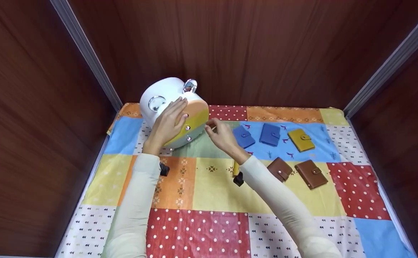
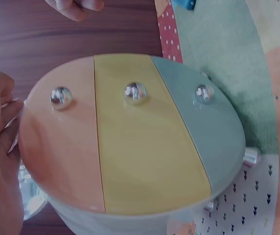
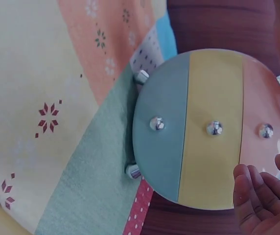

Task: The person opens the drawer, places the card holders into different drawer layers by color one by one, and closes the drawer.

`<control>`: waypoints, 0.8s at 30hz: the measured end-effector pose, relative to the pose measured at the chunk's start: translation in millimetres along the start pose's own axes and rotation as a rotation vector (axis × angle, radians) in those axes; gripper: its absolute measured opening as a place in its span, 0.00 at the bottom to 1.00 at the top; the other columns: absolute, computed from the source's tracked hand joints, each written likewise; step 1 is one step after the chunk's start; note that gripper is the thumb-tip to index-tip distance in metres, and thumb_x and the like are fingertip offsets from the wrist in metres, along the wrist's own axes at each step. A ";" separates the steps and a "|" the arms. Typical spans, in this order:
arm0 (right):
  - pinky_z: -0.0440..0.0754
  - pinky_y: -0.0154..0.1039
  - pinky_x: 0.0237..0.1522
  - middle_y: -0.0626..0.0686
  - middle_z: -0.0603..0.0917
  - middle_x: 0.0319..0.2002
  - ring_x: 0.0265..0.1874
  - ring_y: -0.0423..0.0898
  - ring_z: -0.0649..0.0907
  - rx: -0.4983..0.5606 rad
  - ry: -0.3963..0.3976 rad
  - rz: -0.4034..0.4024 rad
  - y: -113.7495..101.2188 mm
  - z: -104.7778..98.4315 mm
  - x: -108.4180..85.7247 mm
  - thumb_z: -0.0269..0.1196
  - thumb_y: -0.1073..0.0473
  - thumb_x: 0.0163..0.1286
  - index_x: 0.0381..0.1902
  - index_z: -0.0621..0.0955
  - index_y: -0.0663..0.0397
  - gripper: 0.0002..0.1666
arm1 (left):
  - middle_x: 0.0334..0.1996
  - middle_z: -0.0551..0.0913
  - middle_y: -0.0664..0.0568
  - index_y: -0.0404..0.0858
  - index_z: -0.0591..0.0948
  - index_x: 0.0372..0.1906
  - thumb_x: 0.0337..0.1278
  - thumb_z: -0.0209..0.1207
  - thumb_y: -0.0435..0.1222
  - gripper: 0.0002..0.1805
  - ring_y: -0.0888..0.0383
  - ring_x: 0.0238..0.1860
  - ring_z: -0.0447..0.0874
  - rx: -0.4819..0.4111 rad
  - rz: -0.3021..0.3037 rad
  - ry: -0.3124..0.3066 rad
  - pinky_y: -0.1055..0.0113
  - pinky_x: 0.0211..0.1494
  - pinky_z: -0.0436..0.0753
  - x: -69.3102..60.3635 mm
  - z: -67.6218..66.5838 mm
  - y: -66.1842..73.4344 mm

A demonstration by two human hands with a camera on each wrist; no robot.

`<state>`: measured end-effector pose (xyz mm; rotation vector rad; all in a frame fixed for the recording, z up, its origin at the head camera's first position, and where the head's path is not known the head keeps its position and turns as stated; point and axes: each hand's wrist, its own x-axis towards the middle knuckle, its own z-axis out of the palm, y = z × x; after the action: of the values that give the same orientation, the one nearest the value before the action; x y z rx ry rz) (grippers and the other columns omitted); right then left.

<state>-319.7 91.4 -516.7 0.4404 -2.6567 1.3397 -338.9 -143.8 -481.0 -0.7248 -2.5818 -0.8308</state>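
In the head view, we find the white cabinet (image 1: 170,89) at ten o'clock on a patchwork cloth (image 1: 220,200), a left hand (image 1: 168,123) straight-fingered against it, not closed around it, and a right hand (image 1: 224,135) loosely bent beside it, gripping nothing. Its drawers (image 1: 199,114) look closed, while the snap-tab wallets (image 1: 269,134), leathery and flat, lie apart from three to four o'clock; we judge the handling under way, though what remains we cannot tell. In the left wrist view, left fingers reach the glossy oval front at nine o'clock, its pastel bands carrying mirror-bright knobs (image 2: 135,92). In the right wrist view, right thumb and fingers part at five o'clock (nothing between them); stubby metallic legs (image 3: 134,171) jut at eight and ten.
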 end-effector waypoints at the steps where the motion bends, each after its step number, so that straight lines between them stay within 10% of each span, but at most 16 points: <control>1: 0.89 0.47 0.50 0.58 0.91 0.46 0.44 0.52 0.89 -0.002 -0.008 0.000 -1.7 1.9 1.6 0.61 0.58 0.82 0.54 0.85 0.62 0.14 | 0.81 0.70 0.48 0.38 0.69 0.80 0.81 0.56 0.38 0.29 0.49 0.84 0.62 0.003 -0.003 -0.004 0.57 0.90 0.56 -1.2 -1.0 -1.9; 24: 0.90 0.46 0.47 0.57 0.90 0.47 0.43 0.50 0.89 -0.065 -0.080 -0.001 -27.8 33.7 34.9 0.61 0.46 0.83 0.58 0.83 0.59 0.22 | 0.86 0.59 0.50 0.40 0.61 0.84 0.86 0.47 0.50 0.34 0.50 0.88 0.52 0.033 -0.063 -0.104 0.54 0.92 0.44 -9.5 -12.5 -21.8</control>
<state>-343.6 41.8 -506.8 0.4966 -2.7549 1.2568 -341.5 -170.3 -485.3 -0.6988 -2.7170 -0.7871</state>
